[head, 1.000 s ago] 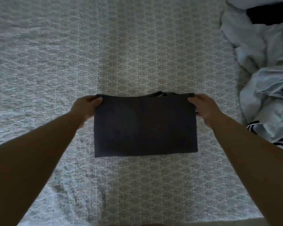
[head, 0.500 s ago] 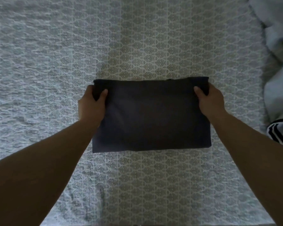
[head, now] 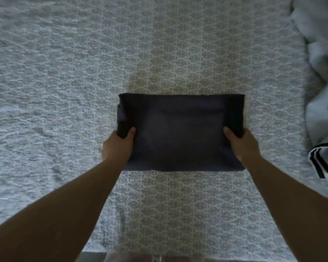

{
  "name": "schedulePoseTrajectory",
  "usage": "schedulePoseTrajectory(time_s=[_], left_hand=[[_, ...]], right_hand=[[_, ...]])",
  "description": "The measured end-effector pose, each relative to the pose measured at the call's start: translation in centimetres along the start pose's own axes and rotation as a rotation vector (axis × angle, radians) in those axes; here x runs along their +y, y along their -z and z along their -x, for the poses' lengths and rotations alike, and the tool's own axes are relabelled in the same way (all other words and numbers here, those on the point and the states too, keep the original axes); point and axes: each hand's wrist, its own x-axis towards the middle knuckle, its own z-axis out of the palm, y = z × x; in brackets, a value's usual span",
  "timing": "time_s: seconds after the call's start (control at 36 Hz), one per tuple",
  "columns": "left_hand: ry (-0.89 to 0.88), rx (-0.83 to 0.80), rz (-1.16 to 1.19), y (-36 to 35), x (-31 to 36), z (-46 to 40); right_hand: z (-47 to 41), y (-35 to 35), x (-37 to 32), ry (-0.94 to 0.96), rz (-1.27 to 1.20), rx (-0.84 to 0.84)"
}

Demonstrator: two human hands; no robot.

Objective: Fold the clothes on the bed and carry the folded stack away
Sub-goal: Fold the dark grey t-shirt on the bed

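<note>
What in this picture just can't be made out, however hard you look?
- Fingers of the left hand and right hand, head view: tucked under the dark folded garment; only the thumbs show.
- Pile of pale clothes, head view: cut off by the right edge; how many pieces cannot be told.
- What kind of garment the dark one is: its folds hide it.
- Bottom edge below the bedspread: blurred.

Since a second ago the garment (head: 180,132) has been folded over once more into a thicker rectangle, and the left hand (head: 117,144) and right hand (head: 242,144) have slid from its far corners to its side edges nearer the person
</note>
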Motion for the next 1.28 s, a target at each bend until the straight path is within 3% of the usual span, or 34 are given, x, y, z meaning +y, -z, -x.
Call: schedulePoseTrajectory(time_s=[0.17, 0.39, 0.89, 1.14, 1.28], left_hand=[[-0.131, 0.009, 0.197, 1.2, -0.4, 1.2], [-0.214, 0.142, 0.211, 8.9, 0.1, 0.0], [-0.287, 0.33, 0.052, 34.9, -17.2, -21.3], [-0.405, 0.432, 0.147, 38.7, -18.4, -30.7], [-0.366, 0.389, 0.205, 37.8, -18.5, -34.5]], right_hand=[[3.0, -0.6, -1.5, 0.188, 0.098, 0.088], [8.5, -1.7, -10.0, 0.347, 0.027, 0.104], [20.8, -26.5, -33.3, 0.591, 0.008, -0.046], [18.8, -32.4, -40.7, 0.626, -0.025, 0.02], [16.0, -34.0, -42.4, 0.571, -0.03, 0.052]])
